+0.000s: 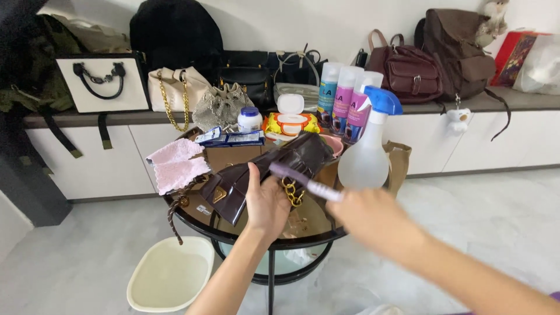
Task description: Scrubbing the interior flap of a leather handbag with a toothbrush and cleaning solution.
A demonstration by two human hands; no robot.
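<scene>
My left hand (266,201) grips a glossy dark brown handbag (256,172) with a gold chain, holding it tilted above a round black-rimmed glass table (195,219). My right hand (373,219), blurred, holds a purple and white brush (303,182) whose head rests against the bag's upper side. A pink cloth (175,165) lies at the table's left edge.
On the table stand a clear spray bottle with a blue nozzle (367,149), three spray cans (345,93), a yellow wipes pack (290,122) and a white jar (249,118). A cream basin (170,274) sits on the floor. Several bags line the shelf (513,100) behind.
</scene>
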